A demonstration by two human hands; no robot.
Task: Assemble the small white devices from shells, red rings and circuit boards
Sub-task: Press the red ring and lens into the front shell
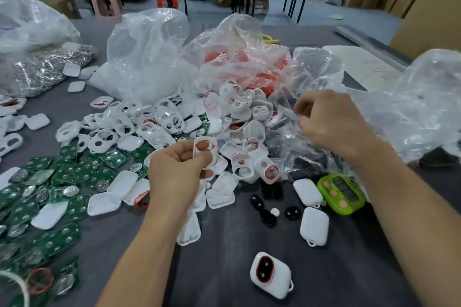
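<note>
**A:** Where is the shell?

**B:** The left hand [174, 172] pinches a white shell [205, 151] between thumb and fingers. A red ring [199, 143] is seated in it. It is raised over the pile, hollow face toward the camera, long axis running near to far.

**A:** And the right hand [331, 124]?

**B:** It is to the right of the shell, farther off and well apart. Its fingers are curled into the clear bag [314, 70]. Whether they pinch a part or only film, I cannot tell.

**A:** So the next move?

**B:** Probably leftward and nearer, toward the shell. The left hand only has to hold steady.
</note>
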